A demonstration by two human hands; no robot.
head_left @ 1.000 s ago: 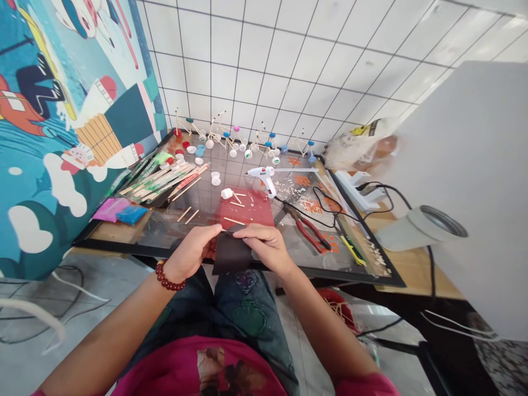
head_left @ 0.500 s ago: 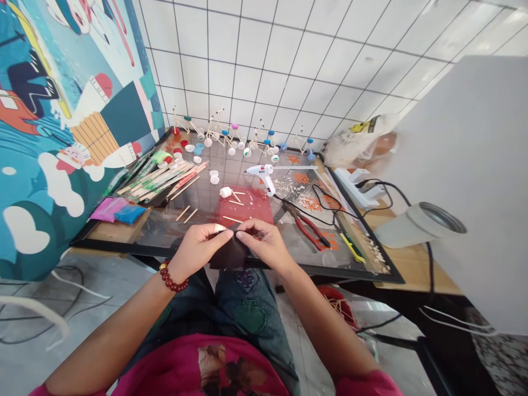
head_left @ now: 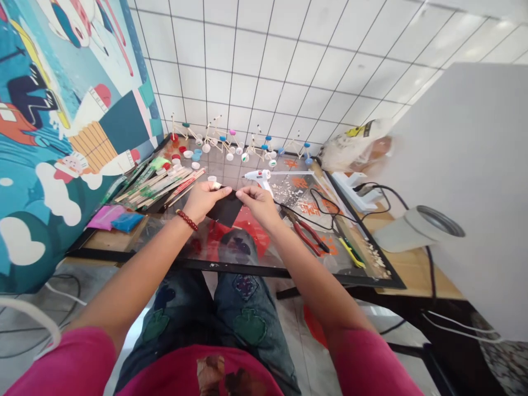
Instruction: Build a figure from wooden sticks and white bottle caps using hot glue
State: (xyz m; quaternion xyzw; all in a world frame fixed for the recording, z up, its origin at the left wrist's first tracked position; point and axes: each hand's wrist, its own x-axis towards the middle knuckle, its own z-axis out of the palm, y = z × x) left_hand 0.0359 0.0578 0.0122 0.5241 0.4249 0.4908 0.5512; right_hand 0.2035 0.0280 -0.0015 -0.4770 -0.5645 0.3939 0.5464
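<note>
Black sheet (head_left: 225,209), square and thin, perhaps card or stiff paper, though the material is hard to settle from here; it is held in the air between the two hands, above a clear pane (head_left: 173,242) on the table and just beyond the person's knees; it should weigh next to nothing and flex if pressed, so its edges and corners look like the places to take hold, with a light pinch that won't crease it; left hand (head_left: 202,201), a bead bracelet (head_left: 187,220) at its wrist, has thumb and fingers closed together on the sheet's left corner; right hand (head_left: 258,206) pinches the upper right edge between its fingertips and thumb; a white bottle cap (head_left: 212,179) lies just past the left hand; a hot glue gun (head_left: 258,176) lies just past the right, with red-handled pliers (head_left: 307,236) off to its side; a bundle of wooden sticks (head_left: 159,187) lies farther left, beside a pink packet (head_left: 108,217) and a blue packet (head_left: 127,221); stick-and-bottle-cap models (head_left: 235,144) stand in a row along the far edge, against a white tiled wall (head_left: 247,66).
</note>
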